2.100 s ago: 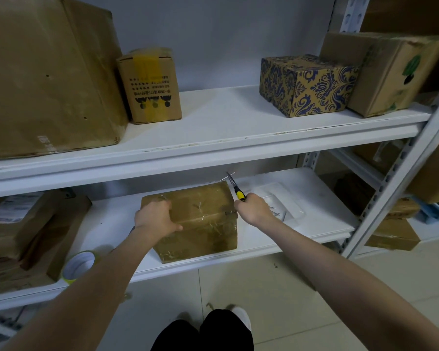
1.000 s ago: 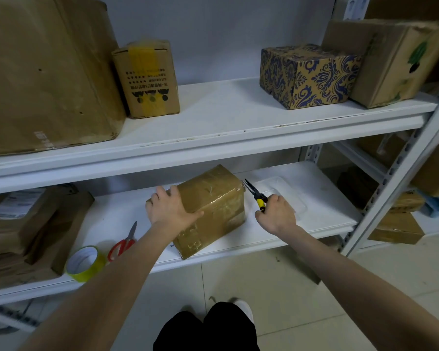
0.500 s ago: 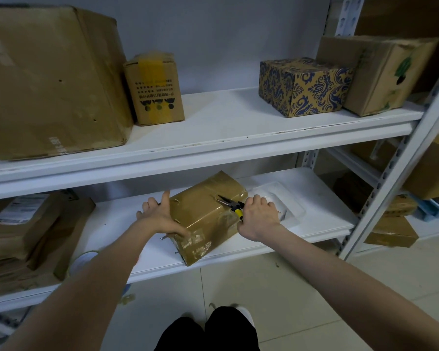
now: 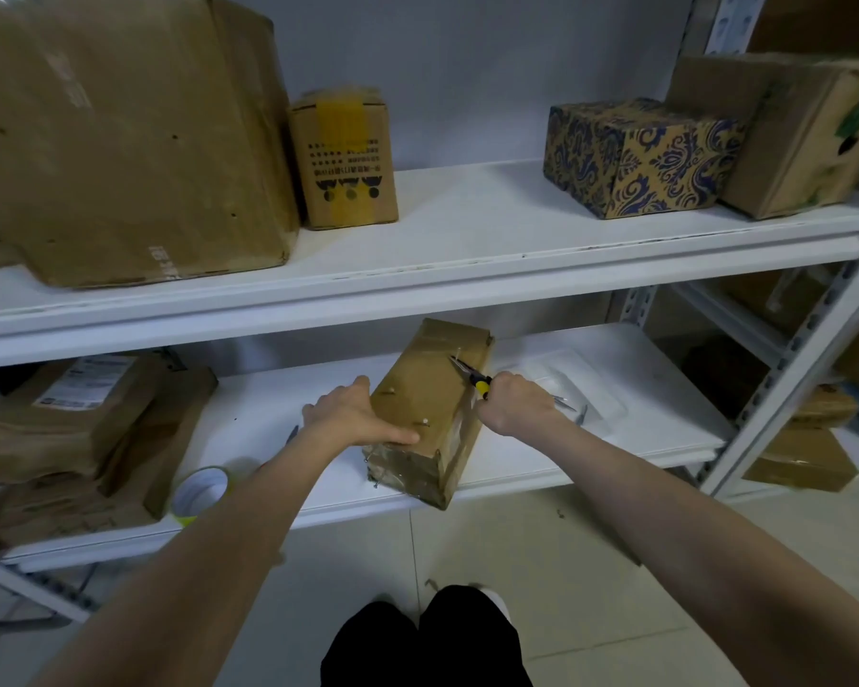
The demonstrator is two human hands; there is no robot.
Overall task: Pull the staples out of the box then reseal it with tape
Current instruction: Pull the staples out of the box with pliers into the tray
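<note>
The box (image 4: 427,404) was set on the low shelf (image 4: 517,468), close to the near edge, with its long side running from near to far and turned a little to the right. It was steadied by the left hand (image 4: 353,419): the fingers were laid fairly straight along the box's left side, and the thumb was stretched over the near part of the top. The pliers (image 4: 469,374) were gripped in the right hand (image 4: 512,404), with the fingers curled tight round the yellow and black handle, just at the box's right side. The tips were pointed far and left, over the top, at a staple (image 4: 459,357) by the far right edge. Whether it was already pinched could not be told. The right hand was the nearer one to that staple, so a pull back to the right would likely be needed. The tape (image 4: 202,490) was seen lying well off to the left.
</note>
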